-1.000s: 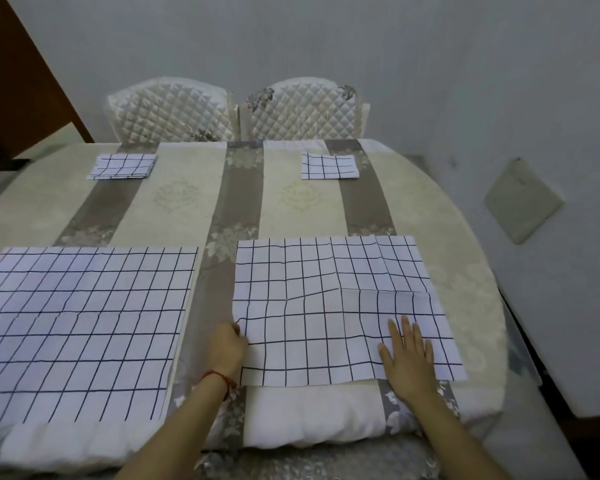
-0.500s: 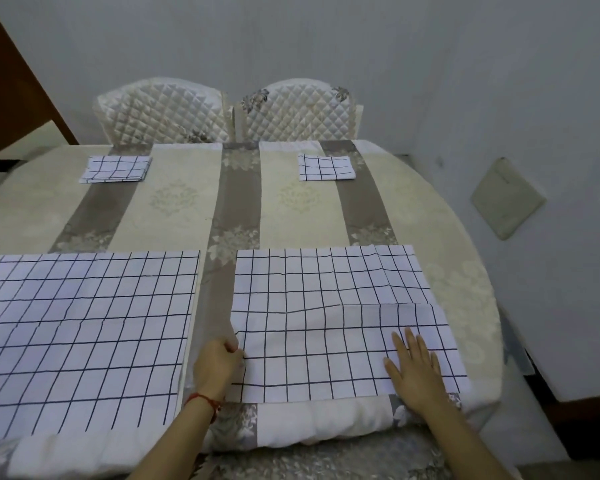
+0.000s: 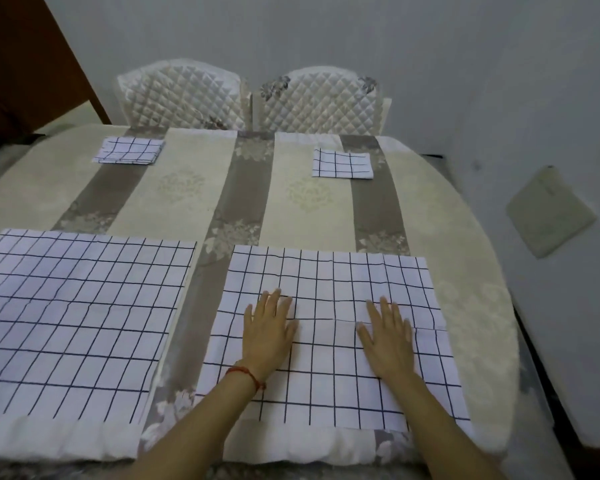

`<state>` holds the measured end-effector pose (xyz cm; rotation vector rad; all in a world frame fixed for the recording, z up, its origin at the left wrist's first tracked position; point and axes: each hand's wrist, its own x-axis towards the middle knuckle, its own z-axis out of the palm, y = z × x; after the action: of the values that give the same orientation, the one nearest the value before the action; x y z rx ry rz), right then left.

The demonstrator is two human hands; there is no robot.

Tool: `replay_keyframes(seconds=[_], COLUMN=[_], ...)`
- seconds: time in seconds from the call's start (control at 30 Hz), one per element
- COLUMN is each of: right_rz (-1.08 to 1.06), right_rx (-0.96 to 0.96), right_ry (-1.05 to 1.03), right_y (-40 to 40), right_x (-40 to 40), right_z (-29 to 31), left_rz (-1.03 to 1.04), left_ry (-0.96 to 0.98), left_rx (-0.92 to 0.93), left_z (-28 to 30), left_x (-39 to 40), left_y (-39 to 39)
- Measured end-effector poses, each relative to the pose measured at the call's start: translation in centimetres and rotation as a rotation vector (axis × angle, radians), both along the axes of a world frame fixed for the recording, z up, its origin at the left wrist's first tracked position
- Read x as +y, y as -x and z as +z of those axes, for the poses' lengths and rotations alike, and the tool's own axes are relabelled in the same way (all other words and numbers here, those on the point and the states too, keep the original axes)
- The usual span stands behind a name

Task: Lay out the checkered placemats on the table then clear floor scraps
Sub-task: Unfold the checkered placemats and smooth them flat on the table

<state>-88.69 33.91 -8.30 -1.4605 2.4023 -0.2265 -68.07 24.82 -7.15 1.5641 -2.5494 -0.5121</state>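
Note:
Two white placemats with dark grid lines lie unfolded at the near edge of the table [image 3: 465, 237]. On the right placemat [image 3: 326, 278] my left hand [image 3: 269, 336] and my right hand [image 3: 388, 336] press flat, palms down, fingers spread, side by side near its middle. A crease runs across this mat beside my right hand. The left placemat [image 3: 80, 317] lies flat and untouched. Two folded placemats rest at the far side: the far left one [image 3: 129, 150] and the far right one [image 3: 342, 163].
Two quilted white chairs [image 3: 184, 95] stand behind the table against the grey wall. A brown door [image 3: 25, 53] is at the far left. A beige square panel [image 3: 549, 211] sits on the right wall. The floor shows along the table's right edge.
Both hands slid from the near corners of the right placemat forward onto its middle. The left hand let go of the mat's edge and now lies flat.

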Motion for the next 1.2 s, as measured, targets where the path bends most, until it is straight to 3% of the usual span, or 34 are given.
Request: replay_keyframes(seconds=[0.07,0.17,0.33,1.07,1.2], right_rz=[0.049,0.069,0.1,0.147,0.142], right_rx=[0.037,0.047,0.047,0.075,0.16], right_ry=[-0.043,-0.032,-0.018,-0.01,0.016], right_y=[0.4,0.7,0.8,1.0,-0.3], right_x=[0.3,0.6,0.8,1.0,0.2], right_z=[-1.2,-1.9,-2.1,-2.4,-1.4], left_rz=[-0.031,0.0,0.062,0.143,0.114], left_ry=[-0.067,0.023,-0.011,0.093,0.101], left_rx=[-0.093,-0.145,-0.083,-0.161,-0.16], left_z=[-2.1,-4.0,-4.2,-5.2,-3.3], left_x=[-0.2,0.6,1.9,2.9,2.6], left_y=[-0.1,-1.3,-2.3,-2.8,-1.1])
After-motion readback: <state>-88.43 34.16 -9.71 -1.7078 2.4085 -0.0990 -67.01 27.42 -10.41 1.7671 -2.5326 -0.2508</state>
